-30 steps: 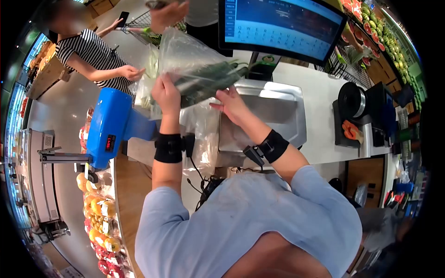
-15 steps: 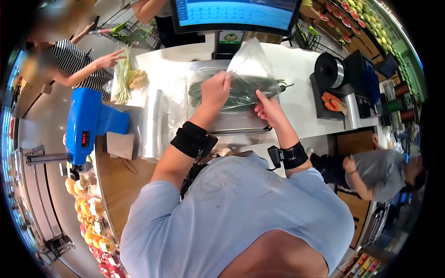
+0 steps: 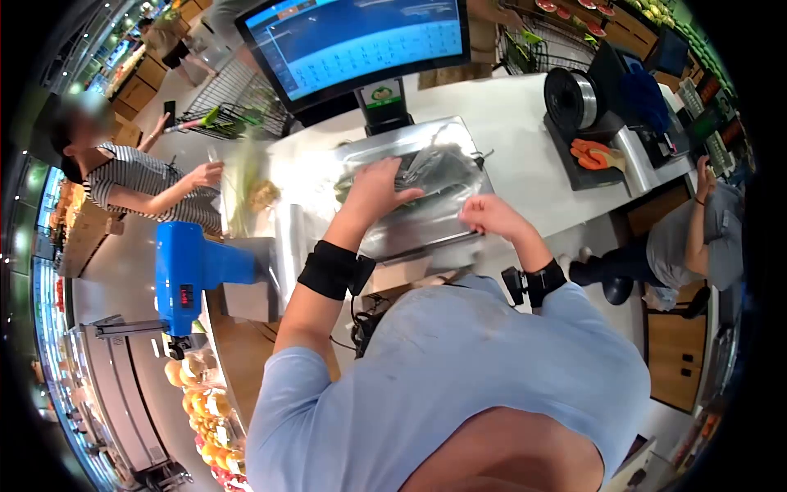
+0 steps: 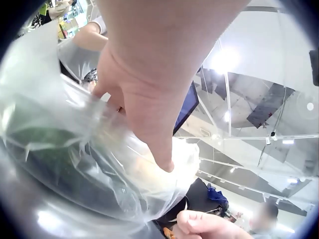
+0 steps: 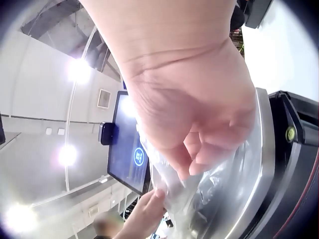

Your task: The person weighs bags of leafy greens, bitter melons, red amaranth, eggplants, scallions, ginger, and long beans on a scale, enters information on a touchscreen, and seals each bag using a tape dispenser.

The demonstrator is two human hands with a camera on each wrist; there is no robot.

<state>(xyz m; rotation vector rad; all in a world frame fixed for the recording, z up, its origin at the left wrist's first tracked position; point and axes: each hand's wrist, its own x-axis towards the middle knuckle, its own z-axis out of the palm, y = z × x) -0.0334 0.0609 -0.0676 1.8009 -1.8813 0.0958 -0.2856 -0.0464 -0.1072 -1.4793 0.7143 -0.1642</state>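
Note:
A clear plastic bag point(image 3: 443, 168) of long green vegetables lies on the steel scale pan point(image 3: 410, 234) below the touch screen point(image 3: 361, 41). My left hand point(image 3: 393, 189) rests flat on top of the bag, fingers pressing the plastic point(image 4: 65, 149) down. My right hand point(image 3: 479, 215) is at the pan's near right corner, fingers curled. In the right wrist view those fingers point(image 5: 192, 159) pinch a gathered piece of the bag point(image 5: 214, 194).
A blue handheld device point(image 3: 193, 266) stands on the counter's left side. Another bag of greens point(image 3: 246, 193) lies by a person in a striped top point(image 3: 131, 189). A label roll and printer point(image 3: 574, 98) sit right. Someone crouches at right point(image 3: 689, 238). Packed fruit point(image 3: 205, 402) fills the lower left.
The bag went from held up in both hands to lying on the scale pan. My left hand now lies flat on it; my right hand drew back toward me with the bag's end.

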